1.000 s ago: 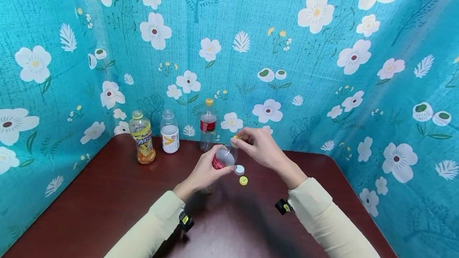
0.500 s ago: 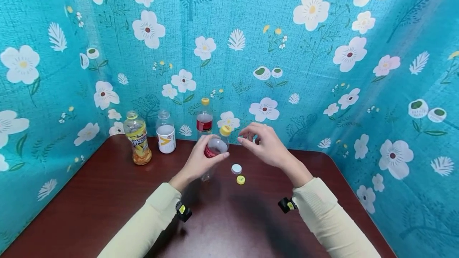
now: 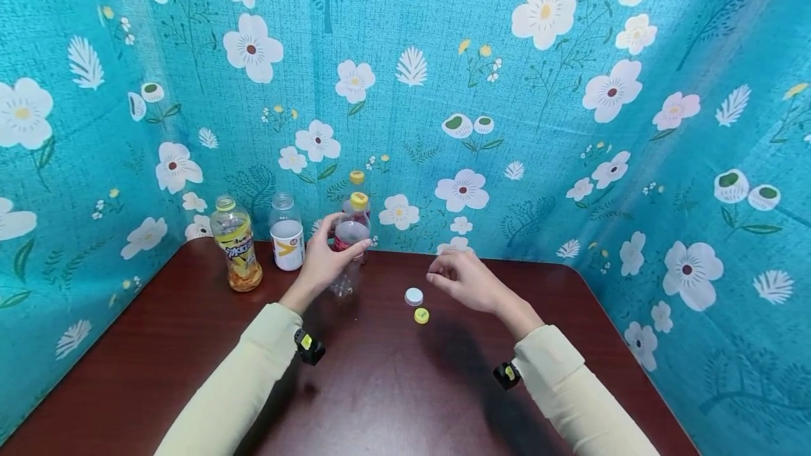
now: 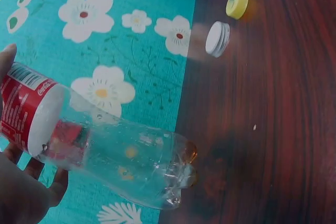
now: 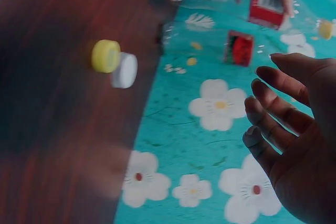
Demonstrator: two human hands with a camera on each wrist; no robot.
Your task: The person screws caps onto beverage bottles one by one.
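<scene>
My left hand grips a clear plastic soda bottle round its red label. A yellow cap sits on the bottle's neck, and in the left wrist view its base overlaps the dark table. A second capped soda bottle, also red-labelled, stands just behind and is partly hidden by the held one in the head view. My right hand holds nothing, its fingers loosely bent above the table. Left of it lie a loose white cap and a loose yellow cap, close together.
Two uncapped bottles stand at the back left: a yellow-labelled bottle with some amber content at the bottom, and a white-labelled bottle. A flowered blue curtain walls in the dark red table at the back and sides.
The right hand has let go of the yellow cap on the bottle's neck and drawn back, then lowered. The left hand has carried the bottle left and toward the back, beside the second soda bottle.
</scene>
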